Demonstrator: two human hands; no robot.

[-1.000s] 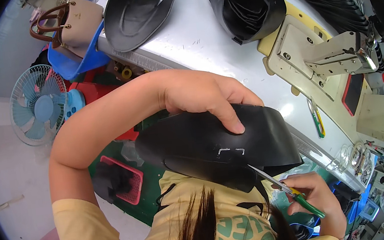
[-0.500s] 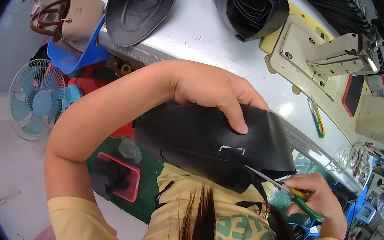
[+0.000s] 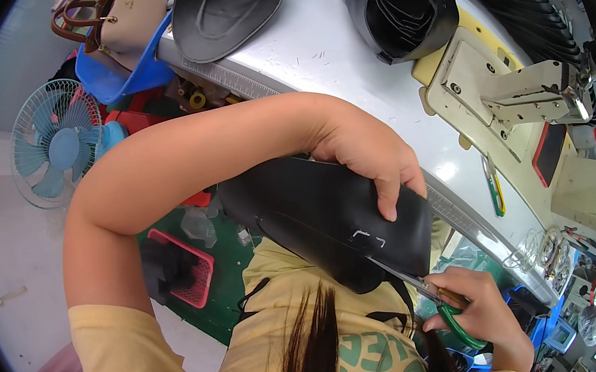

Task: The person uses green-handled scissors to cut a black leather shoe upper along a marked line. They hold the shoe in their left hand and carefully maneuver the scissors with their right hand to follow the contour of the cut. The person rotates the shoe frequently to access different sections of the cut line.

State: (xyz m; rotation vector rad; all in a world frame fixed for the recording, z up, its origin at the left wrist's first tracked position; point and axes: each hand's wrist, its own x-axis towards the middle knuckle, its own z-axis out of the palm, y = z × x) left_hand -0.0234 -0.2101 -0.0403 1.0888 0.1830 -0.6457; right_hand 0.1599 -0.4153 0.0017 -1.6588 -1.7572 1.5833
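From my end I see a white table (image 3: 344, 70) running diagonally across the upper part of the view, with a cream machine (image 3: 515, 91) at its right side. A dark stack of black sheets (image 3: 512, 3) fills the far right corner. Nearer, a cupped black piece (image 3: 433, 16) stands beside the machine, and a curved black piece (image 3: 202, 20) lies by the table's left end.

The blue fan (image 3: 65, 146) is at the left, below a beige handbag (image 3: 139, 17) that sits in a blue tub (image 3: 124, 81).

The large black piece (image 3: 300, 204) being worked on is in midair before the person's body, tilted down toward the right, near the table's edge. I find the left hand (image 3: 375, 155) reaching over its upper edge: the thumb presses on the near face, another finger bends over the edge, and the rest are hidden behind, so I cannot tell how they lie.

The right hand (image 3: 480, 301) has its fingers curled around the scissors (image 3: 461, 329), by their green and orange handles. Their tip lies against the lower part of the black piece; I cannot tell how far the blades are parted.

A pink basket (image 3: 209, 273) rests on the floor. Small snips (image 3: 495, 189) lie on the table. Smallest, white marks (image 3: 370, 235) show just above the scissors' tip.
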